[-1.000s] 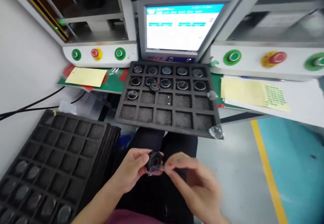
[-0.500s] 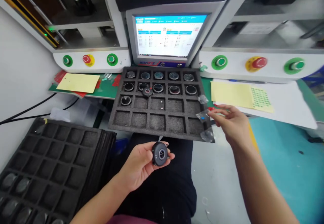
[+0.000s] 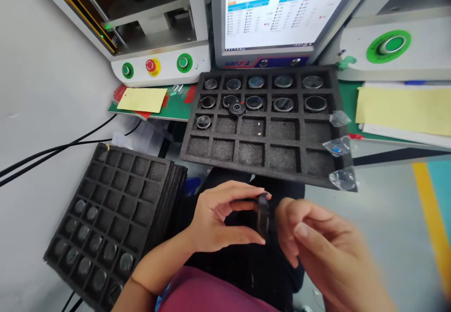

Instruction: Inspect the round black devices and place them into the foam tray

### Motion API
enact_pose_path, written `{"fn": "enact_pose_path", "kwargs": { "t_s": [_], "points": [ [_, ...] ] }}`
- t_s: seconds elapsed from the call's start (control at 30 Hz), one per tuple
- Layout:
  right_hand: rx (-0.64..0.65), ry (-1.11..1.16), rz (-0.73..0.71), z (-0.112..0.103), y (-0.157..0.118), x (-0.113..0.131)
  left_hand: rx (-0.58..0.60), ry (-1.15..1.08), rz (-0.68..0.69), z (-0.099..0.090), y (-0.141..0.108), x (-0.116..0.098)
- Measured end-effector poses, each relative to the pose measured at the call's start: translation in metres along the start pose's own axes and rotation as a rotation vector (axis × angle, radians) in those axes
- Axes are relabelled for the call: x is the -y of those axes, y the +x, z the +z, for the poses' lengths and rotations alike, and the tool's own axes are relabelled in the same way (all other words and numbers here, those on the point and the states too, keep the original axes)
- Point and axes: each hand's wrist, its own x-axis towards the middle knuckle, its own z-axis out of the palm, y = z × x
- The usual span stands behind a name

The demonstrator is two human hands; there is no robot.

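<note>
My left hand (image 3: 221, 220) grips a round black smartwatch body (image 3: 263, 215) by its rim, thumb below and fingers above. The watch is edge-on to me, above my lap. Just right of it is my right hand (image 3: 310, 237), thumb and fingers pinched together. Whatever is between those fingertips, if anything, is too small to make out, and a gap separates them from the watch. Beyond both hands lies a dark foam tray (image 3: 214, 159) with watch bodies in its two far rows and one in the third. Another watch (image 3: 237, 108) rests back-up across the dividers.
Small clear plastic bags (image 3: 337, 147) lie along the tray's right edge, near a red bit (image 3: 355, 136). A stack of foam trays (image 3: 160, 171) stands at lower left. Behind are a monitor (image 3: 271, 16), green buttons (image 3: 183, 62), a red stop button (image 3: 151, 65) and yellow paper (image 3: 142, 99).
My right hand has come from the bags at the tray's right edge to beside my left hand. The watch has turned from back-face view to edge-on. My view has shifted.
</note>
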Motion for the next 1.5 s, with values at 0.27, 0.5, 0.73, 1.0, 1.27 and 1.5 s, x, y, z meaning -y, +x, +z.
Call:
{"fn": "enact_pose_path", "kwargs": {
  "t_s": [0.27, 0.5, 0.73, 1.0, 1.27, 1.5],
  "points": [
    [-0.080, 0.129, 0.039, 0.012, -0.009, -0.014, -0.121, 0.214, 0.238, -0.003, -0.017, 0.003],
    [0.019, 0.255, 0.161, 0.007, -0.014, -0.014, 0.068, 0.379, -0.011, -0.006, -0.026, -0.005],
    [0.110, 0.013, 0.000, -0.012, -0.016, 0.003, 0.131, -0.236, -0.347, -0.005, -0.018, 0.010],
    [0.257, -0.114, 0.066, -0.006, -0.013, 0.017, 0.338, -0.676, -0.489, -0.010, -0.016, 0.027],
    [0.129, -0.325, -0.283, -0.016, -0.017, 0.002, 0.198, -0.290, -0.312, -0.006, -0.024, -0.001],
    [0.096, -0.015, -0.008, 0.002, -0.037, -0.004, 0.063, 0.483, 0.283, -0.003, -0.019, -0.009]
  ]
}}
